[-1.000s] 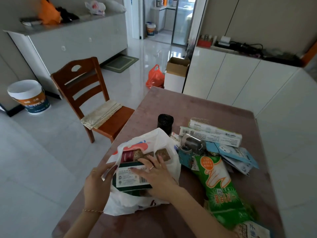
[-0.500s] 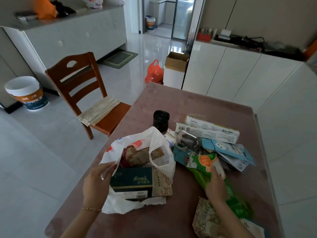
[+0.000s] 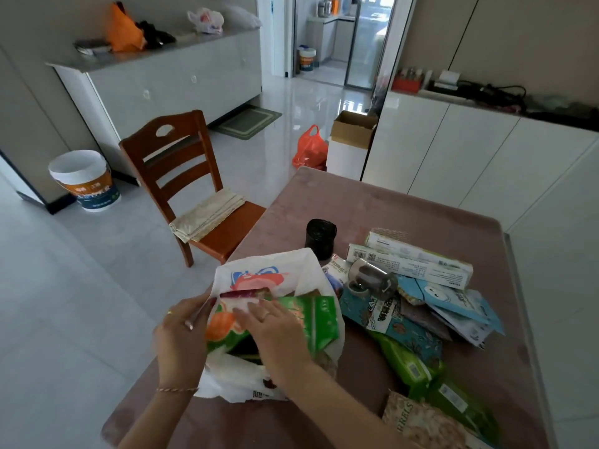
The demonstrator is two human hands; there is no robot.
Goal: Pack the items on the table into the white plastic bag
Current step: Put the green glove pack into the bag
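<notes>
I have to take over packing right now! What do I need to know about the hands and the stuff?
Left hand: pinches the near edge of the white bag, holding its mouth open.
Right hand: lies flat on the green packet, pushing it into the bag.
Done: a few things are in the bag already; the green packet is halfway in.
Left on the table: the black roll, two long boxes, the metal cup, the blue packets, the seed bag, more green packets and a nut bag.
</notes>
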